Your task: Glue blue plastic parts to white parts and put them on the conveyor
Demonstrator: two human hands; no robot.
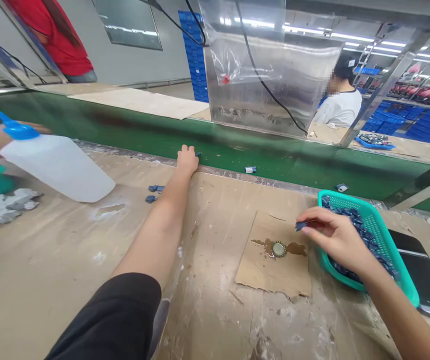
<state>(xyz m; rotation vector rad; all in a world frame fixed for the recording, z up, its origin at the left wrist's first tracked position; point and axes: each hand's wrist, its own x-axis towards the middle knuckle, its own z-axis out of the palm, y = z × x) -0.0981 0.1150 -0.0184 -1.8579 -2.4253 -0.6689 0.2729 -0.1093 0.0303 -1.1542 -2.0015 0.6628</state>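
Basket (382, 235) shows smooth, perforated plastic – cardboard sheet (271, 276) looks matt. Bottle (66, 167): translucent plastic. Panel (250, 103) shines – bare metal.

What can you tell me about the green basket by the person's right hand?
The basket looks like teal-green plastic, roughly rectangular with rounded corners, a smooth rim and walls pierced with small holes. It stands upright on the table, holding many small dark blue pieces. The right hand hangs over its left side, pinching a similar piece; whether it touches the rim is unclear.
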